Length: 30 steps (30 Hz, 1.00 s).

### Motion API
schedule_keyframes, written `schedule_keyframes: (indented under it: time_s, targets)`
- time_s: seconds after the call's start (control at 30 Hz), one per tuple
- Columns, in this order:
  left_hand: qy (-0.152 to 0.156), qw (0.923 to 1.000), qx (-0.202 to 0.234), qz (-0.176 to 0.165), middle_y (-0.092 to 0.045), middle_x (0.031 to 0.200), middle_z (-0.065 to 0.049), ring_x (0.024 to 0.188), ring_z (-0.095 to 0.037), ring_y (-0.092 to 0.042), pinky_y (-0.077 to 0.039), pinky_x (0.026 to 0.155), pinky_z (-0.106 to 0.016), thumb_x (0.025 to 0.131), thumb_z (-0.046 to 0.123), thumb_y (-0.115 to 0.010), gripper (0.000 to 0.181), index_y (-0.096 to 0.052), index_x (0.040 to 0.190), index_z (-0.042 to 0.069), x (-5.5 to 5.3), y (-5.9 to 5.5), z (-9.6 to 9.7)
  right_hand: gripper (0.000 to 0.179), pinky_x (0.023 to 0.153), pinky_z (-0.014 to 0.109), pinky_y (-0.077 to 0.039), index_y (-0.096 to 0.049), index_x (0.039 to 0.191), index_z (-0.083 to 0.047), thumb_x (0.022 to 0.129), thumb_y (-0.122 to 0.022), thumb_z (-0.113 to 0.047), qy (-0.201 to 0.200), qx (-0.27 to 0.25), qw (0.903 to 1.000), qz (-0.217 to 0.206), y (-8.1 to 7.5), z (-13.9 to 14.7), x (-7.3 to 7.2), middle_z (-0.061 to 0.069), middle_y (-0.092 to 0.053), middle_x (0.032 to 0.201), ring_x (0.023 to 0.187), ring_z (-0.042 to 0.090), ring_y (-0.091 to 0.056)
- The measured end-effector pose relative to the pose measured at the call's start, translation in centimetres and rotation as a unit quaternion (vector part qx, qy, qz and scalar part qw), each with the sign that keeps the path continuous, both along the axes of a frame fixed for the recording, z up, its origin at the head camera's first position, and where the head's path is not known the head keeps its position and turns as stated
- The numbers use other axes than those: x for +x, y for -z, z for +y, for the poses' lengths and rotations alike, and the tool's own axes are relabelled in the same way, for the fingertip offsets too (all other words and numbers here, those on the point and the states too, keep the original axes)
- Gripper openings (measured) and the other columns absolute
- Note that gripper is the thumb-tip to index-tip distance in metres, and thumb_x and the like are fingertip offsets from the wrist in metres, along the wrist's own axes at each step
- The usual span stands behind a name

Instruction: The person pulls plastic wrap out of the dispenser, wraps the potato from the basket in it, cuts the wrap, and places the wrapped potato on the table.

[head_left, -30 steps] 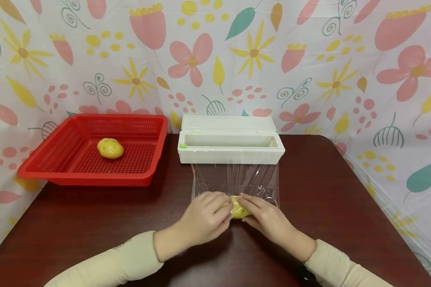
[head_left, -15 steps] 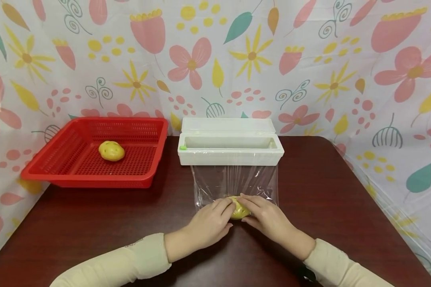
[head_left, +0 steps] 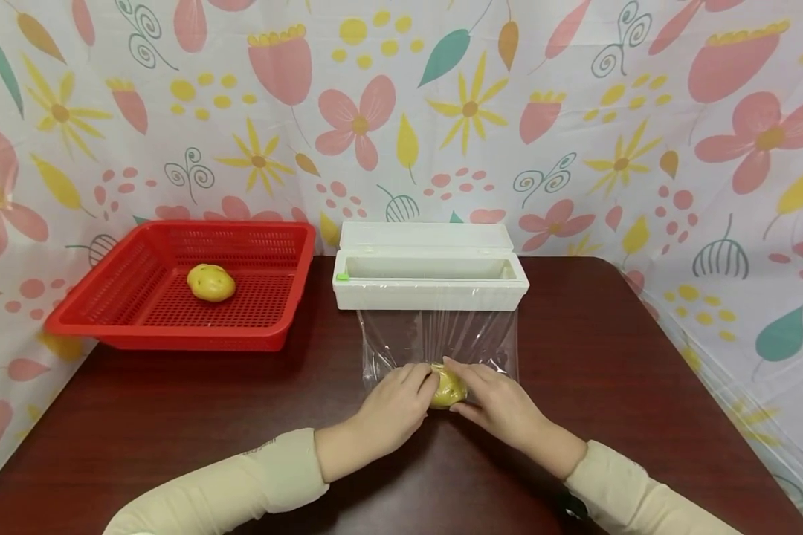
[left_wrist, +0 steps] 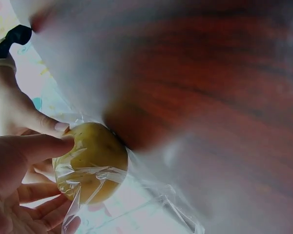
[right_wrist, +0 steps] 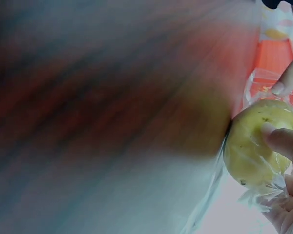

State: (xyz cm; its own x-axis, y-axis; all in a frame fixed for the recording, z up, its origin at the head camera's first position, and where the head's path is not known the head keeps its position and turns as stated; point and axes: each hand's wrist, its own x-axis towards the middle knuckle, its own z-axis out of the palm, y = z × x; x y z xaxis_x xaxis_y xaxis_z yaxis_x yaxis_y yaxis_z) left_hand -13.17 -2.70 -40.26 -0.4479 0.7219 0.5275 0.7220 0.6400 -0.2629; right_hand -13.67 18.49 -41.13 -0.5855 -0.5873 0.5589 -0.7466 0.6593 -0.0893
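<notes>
A yellow potato [head_left: 447, 388] lies on the table near its front, partly wrapped in clear plastic wrap [head_left: 401, 334]. My left hand [head_left: 396, 409] grips it from the left, thumb on the near side and fingers around the far side. From the right, my right hand [head_left: 502, 405] holds the same potato, its thumb pressing the near face. In the left wrist view, creased film clings across the potato [left_wrist: 95, 161]. In the right wrist view, film bunches at one end of the potato [right_wrist: 256, 141]. The wrap runs back to a white wrap dispenser [head_left: 431, 296] with its lid raised.
A red plastic basket [head_left: 194, 338] stands at the back left with a second potato [head_left: 211, 283] inside. A green slider [head_left: 342, 277] sits at the dispenser's left end. The dark brown table [head_left: 609, 371] meets a flower-patterned curtain [head_left: 575, 89] behind.
My left hand has moved slightly right, and its fingers have settled round the potato. My right hand has stayed nearly in place. The head view has shifted slightly.
</notes>
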Motion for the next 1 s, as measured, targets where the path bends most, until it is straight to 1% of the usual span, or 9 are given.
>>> schedule_keyframes:
  time_s: [0.13, 0.27, 0.4, 0.43, 0.57, 0.67, 0.7, 0.83, 1.0]
  targets:
    - [-0.002, 1.0, -0.005, -0.006, -0.058, 0.104, -0.007, 0.091, -0.018, -0.057, -0.051, 0.076, -0.027, 0.068, 0.018, -0.078, 0.047, -0.059, 0.108, 0.004, -0.3, -0.2, 0.1, 0.066, 0.073, 0.036, -0.054, -0.056, 0.12, -0.001, 0.064, -0.086, -0.02, 0.013, 0.004, 0.9999, -0.004, 0.0, 0.0, -0.1, 0.012, -0.067, 0.102, 0.088, 0.022, -0.066]
    - [-0.003, 0.9999, -0.005, -0.012, -0.058, 0.104, -0.008, 0.092, -0.019, -0.057, -0.052, 0.077, -0.026, 0.072, 0.014, -0.076, 0.04, -0.06, 0.108, 0.004, -0.4, -0.3, 0.0, 0.061, 0.072, 0.035, -0.055, -0.058, 0.116, -0.001, 0.065, -0.085, -0.019, 0.006, 0.0, 0.9999, -0.011, -0.1, 0.0, -0.2, 0.012, -0.067, 0.108, 0.089, 0.022, -0.066]
    - [-0.008, 0.9998, 0.001, -0.02, -0.059, 0.104, -0.006, 0.091, -0.018, -0.058, -0.052, 0.076, -0.028, 0.076, 0.007, -0.074, 0.033, -0.06, 0.106, 0.007, -0.7, -0.1, -0.1, 0.059, 0.072, 0.036, -0.055, -0.059, 0.116, -0.001, 0.066, -0.085, -0.018, -0.002, -0.002, 0.9997, -0.023, -0.2, -0.1, -0.5, 0.013, -0.067, 0.111, 0.09, 0.022, -0.065]
    - [-0.011, 0.9996, 0.001, -0.026, -0.059, 0.105, -0.005, 0.091, -0.018, -0.058, -0.052, 0.075, -0.028, 0.076, 0.007, -0.074, 0.034, -0.06, 0.107, 0.007, -0.8, -0.1, -0.1, 0.059, 0.073, 0.037, -0.055, -0.058, 0.117, 0.0, 0.067, -0.085, -0.017, -0.003, -0.001, 0.9996, -0.027, -0.2, -0.1, -0.6, 0.014, -0.067, 0.112, 0.09, 0.023, -0.065]
    - [-0.025, 0.9975, -0.006, -0.065, -0.058, 0.109, -0.005, 0.097, -0.019, -0.058, -0.052, 0.079, -0.029, 0.067, 0.013, -0.083, 0.053, -0.056, 0.112, 0.007, -1.1, -0.2, -0.4, 0.058, 0.077, 0.04, -0.054, -0.057, 0.12, 0.003, 0.071, -0.082, -0.014, -0.004, 0.009, 0.9992, -0.04, -0.4, -0.5, -0.8, 0.019, -0.065, 0.114, 0.095, 0.026, -0.065]
    - [-0.033, 0.9939, -0.016, -0.104, -0.056, 0.114, -0.006, 0.103, -0.02, -0.057, -0.051, 0.086, -0.03, 0.06, 0.02, -0.089, 0.071, -0.052, 0.119, 0.006, -1.2, -0.3, -0.6, 0.057, 0.079, 0.041, -0.054, -0.055, 0.122, 0.006, 0.074, -0.079, -0.013, 0.001, 0.024, 0.9988, -0.042, -0.4, -0.9, -0.8, 0.022, -0.064, 0.116, 0.098, 0.029, -0.064]
    - [-0.035, 0.993, -0.018, -0.111, -0.055, 0.115, -0.006, 0.105, -0.021, -0.056, -0.051, 0.087, -0.031, 0.06, 0.022, -0.089, 0.073, -0.051, 0.12, 0.006, -1.2, -0.4, -0.6, 0.057, 0.08, 0.042, -0.054, -0.054, 0.123, 0.007, 0.074, -0.078, -0.013, 0.004, 0.029, 0.9987, -0.041, -0.4, -1.0, -0.8, 0.022, -0.063, 0.116, 0.098, 0.029, -0.064]
    - [-0.039, 0.9919, -0.023, -0.118, -0.054, 0.116, -0.008, 0.106, -0.021, -0.056, -0.05, 0.088, -0.031, 0.059, 0.024, -0.09, 0.076, -0.05, 0.122, 0.004, -1.5, -0.3, -0.5, 0.065, 0.083, 0.044, -0.053, -0.053, 0.122, 0.009, 0.071, -0.082, -0.019, 0.007, 0.038, 0.9986, -0.035, -0.4, -1.1, -0.9, 0.025, -0.062, 0.116, 0.1, 0.032, -0.063]
    - [-0.051, 0.9921, -0.024, -0.112, -0.054, 0.115, -0.009, 0.103, -0.021, -0.055, -0.05, 0.089, -0.031, 0.058, 0.025, -0.091, 0.08, -0.05, 0.123, 0.003, -2.0, 0.0, -0.2, 0.074, 0.084, 0.045, -0.052, -0.051, 0.122, 0.011, 0.065, -0.086, -0.022, 0.005, 0.042, 0.9984, -0.037, -0.4, -1.3, -1.3, 0.025, -0.061, 0.116, 0.099, 0.033, -0.062]
